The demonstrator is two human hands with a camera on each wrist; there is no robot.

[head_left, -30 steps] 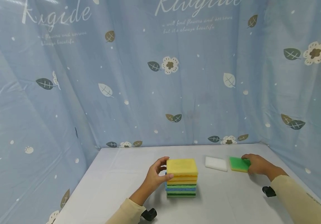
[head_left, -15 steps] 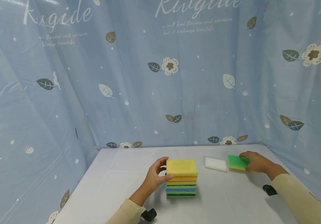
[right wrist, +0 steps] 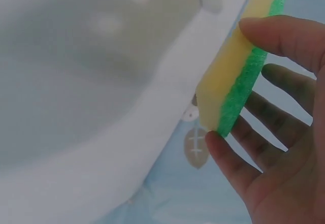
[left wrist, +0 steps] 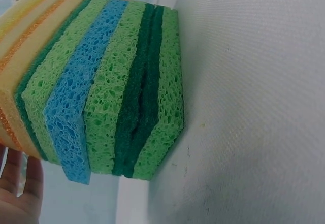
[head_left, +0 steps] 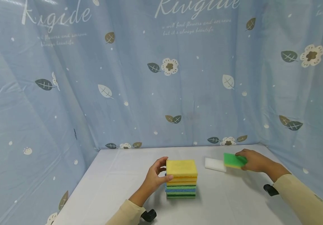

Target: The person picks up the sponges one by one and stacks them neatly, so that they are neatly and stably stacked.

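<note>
A stack of several sponges (head_left: 181, 168) stands in the middle of the white table. Its upper layers are yellow and orange, with green and blue ones beneath, as the left wrist view shows side-on. My left hand (head_left: 153, 178) holds the stack from the left near its top, thumb at the front and fingers towards the back. To the right, my right hand (head_left: 258, 161) grips a green-and-yellow scouring sponge (head_left: 232, 160), green side up and raised over the table. In the right wrist view, the thumb presses one long edge of this sponge (right wrist: 236, 76) and fingertips meet the opposite edge.
A white sponge (head_left: 214, 164) lies flat between the stack and my right hand, its right end overlapped by the raised sponge. A blue patterned curtain (head_left: 138, 109) rises behind the table's back edge and along both sides. Each wrist carries a black camera (head_left: 149, 215).
My right hand has lifted the green-and-yellow sponge off the table and carried it a little left, towards the white one. The left hand stays at the stack.
</note>
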